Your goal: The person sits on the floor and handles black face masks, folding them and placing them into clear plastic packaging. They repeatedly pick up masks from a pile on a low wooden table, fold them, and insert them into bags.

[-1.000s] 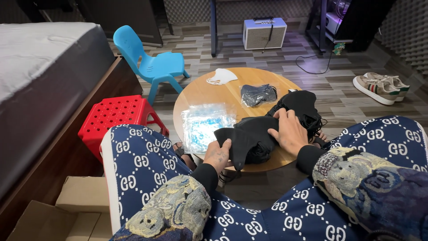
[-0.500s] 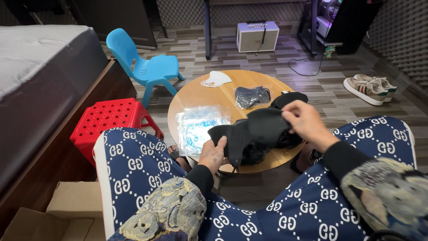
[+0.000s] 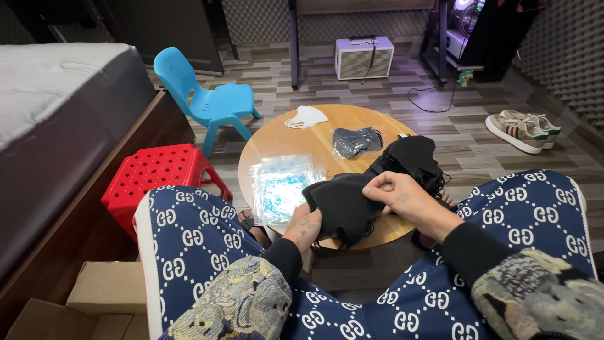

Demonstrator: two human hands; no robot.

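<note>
Since a moment ago, my right hand has come back from the far pile toward me and now meets the left at the near rim of the table. Both hands are on one black mask: my left hand cups its lower edge with fingers curled under it, and my right pinches its upper edge between thumb and fingers. The mask hangs at the table's near rim, above my knees, half folded. Behind it the pile of more black ones sits on the table's right side; I think loops trail from it, though they are too thin to be sure.

I judge I am separating or flattening this single mask, midway through sorting. Next calls for keeping the pinch, drawing the edges apart evenly, and not snagging the pile behind.

To the left lies a clear packet with blue inside, farther off a dark bagged piece and a white mask.
</note>
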